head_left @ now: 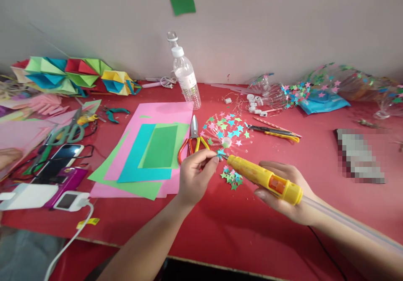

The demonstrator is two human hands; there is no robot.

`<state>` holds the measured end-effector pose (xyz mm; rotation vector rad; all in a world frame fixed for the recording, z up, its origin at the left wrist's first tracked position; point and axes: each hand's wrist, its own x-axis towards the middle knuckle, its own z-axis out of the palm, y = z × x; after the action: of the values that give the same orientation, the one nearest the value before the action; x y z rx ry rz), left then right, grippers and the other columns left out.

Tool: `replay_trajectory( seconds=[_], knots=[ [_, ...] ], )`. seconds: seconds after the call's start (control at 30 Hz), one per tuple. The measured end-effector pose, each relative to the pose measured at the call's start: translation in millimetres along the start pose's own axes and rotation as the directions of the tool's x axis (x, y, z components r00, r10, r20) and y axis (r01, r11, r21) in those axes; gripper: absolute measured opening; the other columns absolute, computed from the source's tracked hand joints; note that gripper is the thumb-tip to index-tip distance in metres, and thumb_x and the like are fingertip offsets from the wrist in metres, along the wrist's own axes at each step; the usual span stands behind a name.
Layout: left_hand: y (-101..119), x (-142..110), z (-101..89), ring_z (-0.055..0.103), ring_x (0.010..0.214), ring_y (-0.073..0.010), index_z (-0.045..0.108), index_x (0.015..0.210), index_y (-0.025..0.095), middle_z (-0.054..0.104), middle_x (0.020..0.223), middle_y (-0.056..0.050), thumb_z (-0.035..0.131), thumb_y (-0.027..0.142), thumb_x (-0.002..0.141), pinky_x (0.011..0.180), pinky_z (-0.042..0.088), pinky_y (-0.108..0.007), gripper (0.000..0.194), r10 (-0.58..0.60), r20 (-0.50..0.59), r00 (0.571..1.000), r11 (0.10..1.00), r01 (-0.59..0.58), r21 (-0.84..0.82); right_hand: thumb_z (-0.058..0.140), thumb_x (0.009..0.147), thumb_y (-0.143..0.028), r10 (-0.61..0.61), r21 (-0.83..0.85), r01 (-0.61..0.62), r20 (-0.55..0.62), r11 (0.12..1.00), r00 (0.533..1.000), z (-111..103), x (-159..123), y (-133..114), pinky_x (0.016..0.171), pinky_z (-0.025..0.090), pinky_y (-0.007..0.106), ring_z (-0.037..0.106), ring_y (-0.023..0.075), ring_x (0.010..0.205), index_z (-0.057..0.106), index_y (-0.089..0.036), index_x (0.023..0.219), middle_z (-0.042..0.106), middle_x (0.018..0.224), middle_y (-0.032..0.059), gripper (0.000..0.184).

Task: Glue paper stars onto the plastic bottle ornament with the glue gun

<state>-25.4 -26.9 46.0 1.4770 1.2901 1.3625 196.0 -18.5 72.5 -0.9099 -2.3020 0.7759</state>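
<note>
My right hand [288,193] is wrapped round a yellow hot glue gun [252,173], with a clear glue stick [352,220] sticking out of its back end. The gun's nozzle points left, at a small blue paper star [221,153]. Thumb and forefinger of my left hand [197,176] pinch the star at its edge. Just below lies a small heap of paper stars [232,177]. Behind the nozzle sits a clear plastic flower-shaped piece [225,130] covered in coloured stars. Red-and-yellow handled pliers [194,132] lie beside my left hand.
Coloured paper sheets [147,147] lie left of centre, with a plastic bottle [187,79] behind. A yellow utility knife [273,133] and star-covered plastic pieces [296,94] are at right. Phones, chargers and scissors [67,134] crowd the left, where another person's hand [9,157] shows.
</note>
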Motion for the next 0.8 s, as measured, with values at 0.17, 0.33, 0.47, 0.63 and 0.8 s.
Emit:
replay_trajectory(
  seconds=[0.17,0.33,0.47,0.63,0.8],
  knots=[
    [1.1,0.1,0.0,0.038,0.045,-0.0063,0.056,0.068,0.018,0.046,0.057,0.004,0.053,0.020,0.088,0.041,0.029,-0.021,0.020,0.001,0.003,1.000,1.000,-0.001,-0.010,0.044,0.093,-0.046,0.022,-0.020,-0.021,0.013,1.000,1.000,0.0,-0.1,0.7,0.050,0.027,0.027,0.038,0.0103,0.051,0.039,-0.022,0.068,0.040,0.062,-0.0033,0.035],
    [2.2,0.2,0.5,0.038,0.045,-0.0064,0.055,0.066,0.018,0.045,0.056,0.004,0.054,0.021,0.087,0.041,0.029,-0.021,0.021,0.000,-0.002,1.000,1.000,0.000,-0.017,0.046,0.092,-0.045,0.024,-0.024,-0.024,0.014,0.999,1.000,-1.2,0.3,-0.1,0.050,0.029,0.027,0.040,0.0102,0.052,0.042,-0.022,0.070,0.043,0.062,-0.0029,0.033],
    [2.4,0.2,0.4,0.038,0.045,-0.0064,0.055,0.066,0.018,0.045,0.056,0.004,0.054,0.020,0.087,0.041,0.029,-0.021,0.022,0.005,-0.004,1.000,1.000,-0.005,-0.010,0.046,0.092,-0.046,0.029,-0.039,-0.028,0.023,0.999,0.999,-1.8,0.8,-1.7,0.050,0.029,0.027,0.041,0.0100,0.051,0.043,-0.021,0.068,0.044,0.061,-0.0027,0.034],
    [2.1,0.1,-0.1,0.038,0.046,-0.0064,0.056,0.068,0.018,0.046,0.057,0.004,0.053,0.020,0.087,0.041,0.029,-0.021,0.020,0.011,0.005,1.000,1.000,-0.011,-0.010,0.045,0.093,-0.046,0.016,-0.042,-0.016,-0.002,0.999,1.000,0.6,-0.1,-0.4,0.049,0.028,0.027,0.040,0.0100,0.051,0.042,-0.021,0.068,0.043,0.061,-0.0029,0.035],
    [1.8,-0.1,0.0,0.038,0.045,-0.0065,0.056,0.068,0.018,0.046,0.057,0.004,0.053,0.021,0.088,0.041,0.029,-0.021,0.020,0.018,-0.001,1.000,1.000,-0.018,-0.007,0.047,0.092,-0.043,0.005,-0.046,-0.005,0.001,0.999,1.000,-1.0,0.7,-2.4,0.049,0.028,0.027,0.039,0.0095,0.050,0.042,-0.021,0.068,0.043,0.061,-0.0033,0.033]
  ],
)
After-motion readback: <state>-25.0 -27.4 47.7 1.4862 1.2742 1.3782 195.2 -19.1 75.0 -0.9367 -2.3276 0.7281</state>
